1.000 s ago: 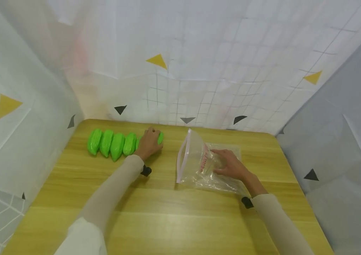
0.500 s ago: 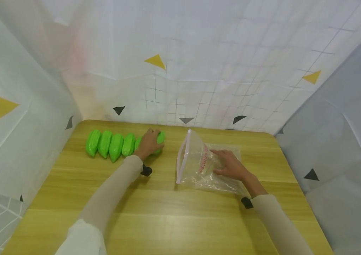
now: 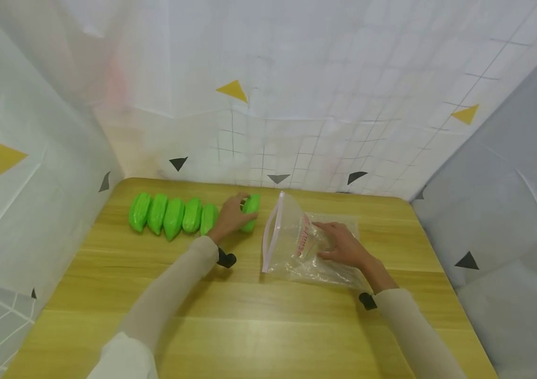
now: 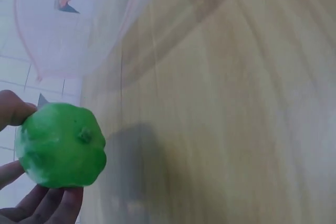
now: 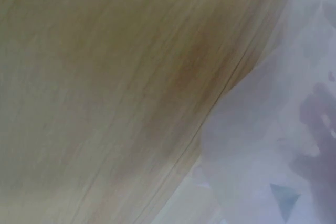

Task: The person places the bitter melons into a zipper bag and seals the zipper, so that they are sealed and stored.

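My left hand (image 3: 230, 217) grips a glossy green ridged vegetable (image 3: 251, 211), held near the bag's mouth. The left wrist view shows its lobed end with a small stem nub, the thumb on one side and fingers on the other. Its exact kind is unclear. A clear zip bag (image 3: 288, 250) with pink edging and red lettering lies on the table, its mouth gaping to the left. On top of the bag rests my right hand (image 3: 344, 248), thumb and fingers spread. The right wrist view catches only part of the bag (image 5: 247, 150) beside the tabletop.
Several similar green vegetables (image 3: 173, 218) stand in a row at the back left of the wooden table (image 3: 268, 326). White sheeting (image 3: 316, 152) with triangle marks and grid lines rises behind the table and along both sides.
My left hand has drawn the end vegetable out of the row, to the right toward the bag's mouth. My right hand and the bag stay where they were.
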The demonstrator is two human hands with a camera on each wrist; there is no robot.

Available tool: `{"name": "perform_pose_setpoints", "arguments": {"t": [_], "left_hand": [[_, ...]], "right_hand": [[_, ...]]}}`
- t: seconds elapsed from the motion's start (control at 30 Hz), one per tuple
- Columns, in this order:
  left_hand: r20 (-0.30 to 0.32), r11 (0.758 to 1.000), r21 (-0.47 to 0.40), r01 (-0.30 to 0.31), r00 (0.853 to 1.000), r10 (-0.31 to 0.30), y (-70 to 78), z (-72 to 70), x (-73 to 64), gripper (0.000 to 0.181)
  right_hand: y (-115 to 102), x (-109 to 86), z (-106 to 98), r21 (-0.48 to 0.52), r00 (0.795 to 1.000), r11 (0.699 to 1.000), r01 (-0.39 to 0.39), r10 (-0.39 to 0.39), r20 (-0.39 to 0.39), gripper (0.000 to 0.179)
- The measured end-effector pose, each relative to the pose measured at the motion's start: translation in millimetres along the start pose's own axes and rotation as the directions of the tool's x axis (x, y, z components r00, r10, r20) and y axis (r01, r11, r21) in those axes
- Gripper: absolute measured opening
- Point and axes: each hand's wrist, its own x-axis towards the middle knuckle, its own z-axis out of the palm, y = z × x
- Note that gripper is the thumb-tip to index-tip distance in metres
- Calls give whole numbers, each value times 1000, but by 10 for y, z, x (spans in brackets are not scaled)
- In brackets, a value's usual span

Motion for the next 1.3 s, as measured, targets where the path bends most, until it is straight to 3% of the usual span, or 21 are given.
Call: {"name": "perform_pose_setpoints", "arguments": {"t": [0.27, 0.53, 0.93, 1.2, 1.3], "left_hand": [[51, 982, -186, 40, 998, -31, 12, 130, -62, 62], [104, 966, -251, 65, 994, -40, 79, 275, -113, 63], [132, 941, -325, 91, 990, -50, 221, 396, -222, 56], [174, 909, -410, 73, 985, 0, 227, 553, -209, 59], [181, 913, -404, 52, 983, 24, 232, 628, -191, 60]], "right_hand": [[-32, 8, -13, -13, 1000, 1000, 22, -22, -12, 83], [-31, 31, -28, -18, 1000, 1000, 13, -13, -2, 82], [-50, 29, -25, -14, 1000, 1000, 21, -21, -10, 82], [-102, 42, -52, -19, 1000, 1000, 24, -24, -10, 82], [-113, 43, -61, -25, 999, 999, 33, -33, -15, 82]]}}
